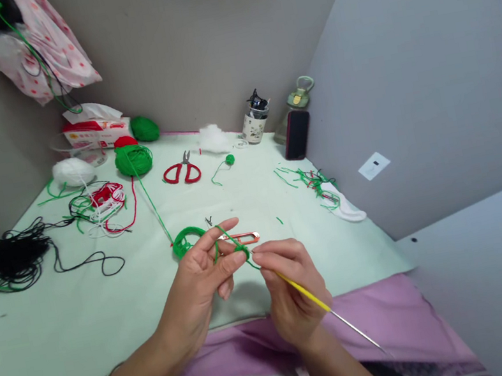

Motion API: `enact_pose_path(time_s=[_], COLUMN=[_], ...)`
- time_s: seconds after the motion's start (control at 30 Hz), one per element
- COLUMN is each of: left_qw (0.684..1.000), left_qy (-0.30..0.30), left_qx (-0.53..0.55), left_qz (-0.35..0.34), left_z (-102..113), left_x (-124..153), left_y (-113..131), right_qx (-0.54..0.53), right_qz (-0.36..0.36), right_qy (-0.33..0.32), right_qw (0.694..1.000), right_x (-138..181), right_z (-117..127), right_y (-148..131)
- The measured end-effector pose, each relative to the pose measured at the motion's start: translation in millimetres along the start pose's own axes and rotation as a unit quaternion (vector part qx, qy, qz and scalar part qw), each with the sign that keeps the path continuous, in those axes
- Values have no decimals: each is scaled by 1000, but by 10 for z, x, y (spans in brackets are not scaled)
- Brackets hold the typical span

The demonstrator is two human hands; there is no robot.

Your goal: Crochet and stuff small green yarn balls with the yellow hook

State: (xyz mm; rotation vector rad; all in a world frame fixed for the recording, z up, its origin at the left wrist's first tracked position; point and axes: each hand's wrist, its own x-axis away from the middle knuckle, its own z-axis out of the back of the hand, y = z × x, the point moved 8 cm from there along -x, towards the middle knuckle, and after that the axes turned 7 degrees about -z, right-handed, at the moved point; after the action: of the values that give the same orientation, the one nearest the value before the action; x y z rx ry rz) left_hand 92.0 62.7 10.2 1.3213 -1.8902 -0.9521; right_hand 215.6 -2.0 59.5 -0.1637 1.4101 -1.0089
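My left hand (203, 277) pinches a small green crochet piece (241, 251) between thumb and fingers, with green yarn (151, 199) looped over the index finger. That strand runs back across the table to a green yarn ball (133, 159). My right hand (291, 288) is closed round a yellow-handled crochet hook (323, 305), whose tip meets the green piece. Both hands hover just above the near edge of the pale green table (61, 325). A green crocheted ring (185, 240) lies right behind my left hand.
Red scissors (183, 172), a small red clip tool (245, 237), a black yarn tangle (13, 256), mixed red, white and green yarn (101, 204), a white ball (73, 172), a tissue box (95, 132), a cup (255, 123), a phone (297, 134), yarn scraps (318, 186).
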Motion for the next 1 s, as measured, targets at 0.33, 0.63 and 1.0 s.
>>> enact_pose_path(time_s=[0.33,0.63,1.0], left_qw=[994,996,1000], left_qy=[-19,-10,5], left_qx=[70,82,7], left_qz=[81,45,11], left_z=[-40,73,95], left_x=[31,-18,-21], left_y=[-145,-31,-15], right_qx=[109,-251,-235], right_qz=[72,-209,-206], right_qy=[28,34,46], right_qw=[991,945,949], right_x=[131,-81,-42], right_z=[-58,-8,0], right_y=[9,401,409])
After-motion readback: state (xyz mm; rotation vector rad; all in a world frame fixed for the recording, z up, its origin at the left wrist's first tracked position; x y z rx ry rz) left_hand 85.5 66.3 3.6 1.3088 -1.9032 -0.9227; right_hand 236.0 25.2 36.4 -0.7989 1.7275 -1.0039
